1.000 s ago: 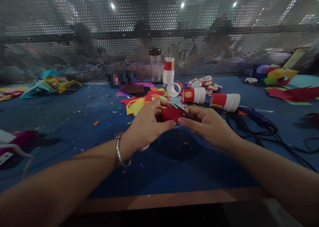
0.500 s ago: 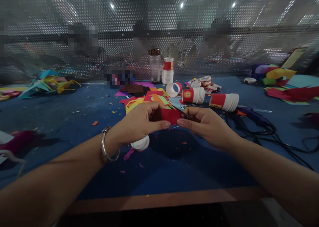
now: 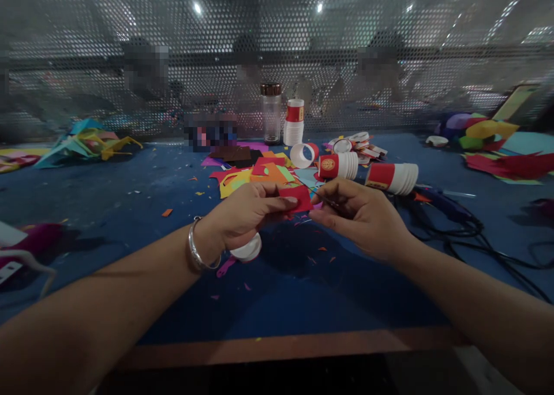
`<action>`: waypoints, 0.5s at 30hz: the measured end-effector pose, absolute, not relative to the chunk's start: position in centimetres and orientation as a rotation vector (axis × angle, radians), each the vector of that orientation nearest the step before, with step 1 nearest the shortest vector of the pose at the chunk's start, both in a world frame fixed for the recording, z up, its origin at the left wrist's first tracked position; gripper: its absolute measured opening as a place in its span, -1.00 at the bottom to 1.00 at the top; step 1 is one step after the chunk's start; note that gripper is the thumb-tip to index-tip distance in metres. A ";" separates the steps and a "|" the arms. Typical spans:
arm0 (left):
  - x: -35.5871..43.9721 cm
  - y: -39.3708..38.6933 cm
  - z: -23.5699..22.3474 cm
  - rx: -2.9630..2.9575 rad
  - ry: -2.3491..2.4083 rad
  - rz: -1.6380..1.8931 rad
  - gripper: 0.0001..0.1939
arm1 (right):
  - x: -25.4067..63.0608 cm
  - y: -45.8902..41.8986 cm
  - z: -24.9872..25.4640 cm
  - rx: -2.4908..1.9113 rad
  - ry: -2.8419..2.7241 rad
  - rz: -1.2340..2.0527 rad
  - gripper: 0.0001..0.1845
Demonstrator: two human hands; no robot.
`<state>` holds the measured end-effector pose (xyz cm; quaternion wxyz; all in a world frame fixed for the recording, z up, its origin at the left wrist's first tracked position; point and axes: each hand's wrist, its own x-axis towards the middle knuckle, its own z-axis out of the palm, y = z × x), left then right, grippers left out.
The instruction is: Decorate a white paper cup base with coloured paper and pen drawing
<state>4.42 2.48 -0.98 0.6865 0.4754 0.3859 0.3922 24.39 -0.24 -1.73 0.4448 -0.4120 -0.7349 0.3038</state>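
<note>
My left hand (image 3: pixel 249 213) pinches a small piece of red paper (image 3: pixel 298 197) above the blue table (image 3: pixel 130 210). A silver bangle (image 3: pixel 197 250) sits on that wrist. My right hand (image 3: pixel 361 216) is closed around small scissors (image 3: pixel 325 201), whose thin blades reach toward the paper's right edge. A white cup (image 3: pixel 247 249) lies on the table just under my left hand. Tiny paper scraps lie beneath both hands.
Coloured paper offcuts (image 3: pixel 255 175) pile up behind my hands. Red and white paper cups (image 3: pixel 392 176) lie on their sides to the right, a stack (image 3: pixel 294 123) and a clear jar (image 3: pixel 271 113) stand farther back. A black cable (image 3: pixel 467 230) runs at right. Perforated metal screen (image 3: pixel 277 54) closes the far side.
The red paper has turned in my left hand and now shows as a flatter, smaller piece. My right hand has shifted slightly up with the scissors. More scraps lie below.
</note>
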 end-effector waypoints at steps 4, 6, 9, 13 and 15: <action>4.6 2.2 -0.8 1.086 0.836 0.824 -0.82 | 24.2 -0.4 -1.8 -1.027 -1.893 0.650 -0.86; 4.5 2.1 -0.8 1.179 0.825 0.847 -0.86 | 24.2 -0.5 -1.6 -1.016 -1.911 0.629 -0.88; 4.5 1.9 -0.8 1.391 0.830 0.886 -0.93 | 24.2 -0.5 -1.3 -1.022 -1.910 0.625 -0.88; 4.7 1.6 -0.9 1.610 0.799 0.903 -0.77 | 24.3 -0.5 -1.2 -1.046 -1.882 0.641 -0.86; 4.8 1.4 -1.0 1.662 0.794 0.909 -0.71 | 24.4 -0.4 -1.3 -1.064 -1.875 0.644 -0.84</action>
